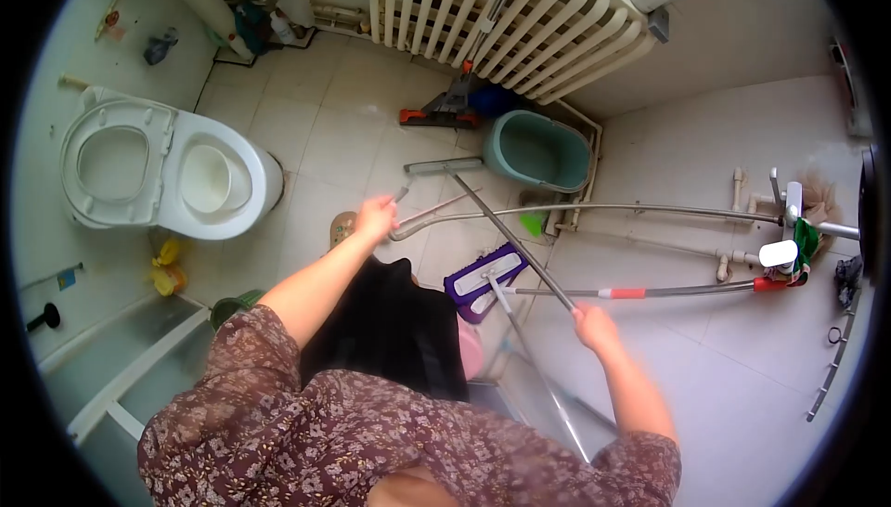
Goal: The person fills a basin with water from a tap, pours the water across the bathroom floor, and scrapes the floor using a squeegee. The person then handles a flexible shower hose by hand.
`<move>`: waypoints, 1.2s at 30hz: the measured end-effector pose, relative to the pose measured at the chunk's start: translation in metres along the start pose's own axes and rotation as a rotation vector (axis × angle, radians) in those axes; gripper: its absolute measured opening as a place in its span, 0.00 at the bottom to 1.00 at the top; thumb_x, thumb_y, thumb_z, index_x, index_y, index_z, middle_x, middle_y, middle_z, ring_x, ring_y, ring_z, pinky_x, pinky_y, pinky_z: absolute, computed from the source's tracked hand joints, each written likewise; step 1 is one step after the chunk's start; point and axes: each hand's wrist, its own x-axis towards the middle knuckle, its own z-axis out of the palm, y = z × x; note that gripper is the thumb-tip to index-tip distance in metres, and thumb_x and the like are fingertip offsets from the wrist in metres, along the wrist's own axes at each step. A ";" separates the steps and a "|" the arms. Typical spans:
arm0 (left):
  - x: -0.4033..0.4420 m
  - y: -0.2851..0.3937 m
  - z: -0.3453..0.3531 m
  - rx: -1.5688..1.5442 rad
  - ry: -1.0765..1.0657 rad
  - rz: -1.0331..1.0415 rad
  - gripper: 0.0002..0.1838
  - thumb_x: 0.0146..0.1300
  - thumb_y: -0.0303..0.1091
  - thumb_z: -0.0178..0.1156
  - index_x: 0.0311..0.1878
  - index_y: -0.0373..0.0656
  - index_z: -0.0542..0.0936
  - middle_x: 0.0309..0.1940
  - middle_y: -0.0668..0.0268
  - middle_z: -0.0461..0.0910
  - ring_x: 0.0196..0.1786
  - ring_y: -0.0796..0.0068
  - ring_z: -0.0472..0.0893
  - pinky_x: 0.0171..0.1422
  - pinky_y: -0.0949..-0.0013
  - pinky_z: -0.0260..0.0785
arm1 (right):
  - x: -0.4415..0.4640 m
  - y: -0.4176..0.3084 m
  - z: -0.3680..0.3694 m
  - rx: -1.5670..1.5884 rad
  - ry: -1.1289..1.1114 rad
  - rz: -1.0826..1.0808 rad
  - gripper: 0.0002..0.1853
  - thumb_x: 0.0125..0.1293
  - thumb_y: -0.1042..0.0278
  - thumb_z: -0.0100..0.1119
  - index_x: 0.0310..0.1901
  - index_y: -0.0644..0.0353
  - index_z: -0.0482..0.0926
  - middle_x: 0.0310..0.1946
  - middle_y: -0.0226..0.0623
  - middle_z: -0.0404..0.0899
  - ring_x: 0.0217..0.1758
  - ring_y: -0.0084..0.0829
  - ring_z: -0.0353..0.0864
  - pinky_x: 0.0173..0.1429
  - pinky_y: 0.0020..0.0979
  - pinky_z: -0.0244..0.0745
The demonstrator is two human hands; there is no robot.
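My left hand [376,216] is closed on a small grey-tipped handle, partly hidden by the fingers, above the tiled floor. Lower right, my right hand [595,329] is wrapped round the end of a grey metal pole [512,240]. The pole slants up and left to a flat grey squeegee-like head [444,165]. That head lies between my left hand and a teal bucket [540,149]. Beneath the pole are purple-edged mop heads [485,282]. A shower hose [594,207] runs behind it from near my left hand to the wall tap.
A white toilet [223,177] with raised lid stands at left. A radiator [501,15] lines the far wall, with an orange-and-grey mop head [441,117] below. The tap [792,205] is on the right wall. A pink basin [471,349] shows beside the black cloth [380,331].
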 end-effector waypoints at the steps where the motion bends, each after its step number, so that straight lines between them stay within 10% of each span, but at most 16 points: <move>1: 0.008 -0.003 -0.002 -0.053 -0.025 -0.013 0.17 0.57 0.29 0.44 0.50 0.36 0.68 0.25 0.67 0.71 0.21 0.79 0.71 0.31 0.76 0.65 | -0.008 -0.002 0.001 0.034 0.005 -0.009 0.17 0.57 0.56 0.43 0.46 0.50 0.72 0.39 0.44 0.73 0.46 0.41 0.70 0.49 0.36 0.64; 7: 0.040 -0.002 -0.041 -0.151 -0.074 -0.051 0.17 0.57 0.33 0.45 0.51 0.41 0.68 0.26 0.67 0.73 0.20 0.81 0.73 0.20 0.76 0.63 | -0.053 -0.053 0.006 0.217 0.004 -0.061 0.16 0.57 0.57 0.44 0.45 0.51 0.72 0.38 0.45 0.73 0.43 0.41 0.72 0.47 0.35 0.66; 22: 0.141 0.084 -0.146 -0.291 0.150 0.212 0.18 0.58 0.31 0.44 0.53 0.39 0.65 0.28 0.69 0.72 0.26 0.82 0.71 0.32 0.79 0.64 | 0.052 -0.307 0.026 0.384 0.173 -0.093 0.15 0.57 0.57 0.41 0.45 0.47 0.71 0.33 0.43 0.75 0.39 0.41 0.74 0.43 0.37 0.67; 36: 0.193 0.138 -0.126 -0.012 -0.067 0.213 0.16 0.59 0.33 0.45 0.51 0.41 0.68 0.28 0.71 0.72 0.26 0.82 0.71 0.36 0.78 0.63 | 0.011 -0.263 0.087 0.484 0.210 0.086 0.16 0.57 0.60 0.44 0.48 0.48 0.69 0.28 0.46 0.75 0.34 0.43 0.75 0.38 0.39 0.67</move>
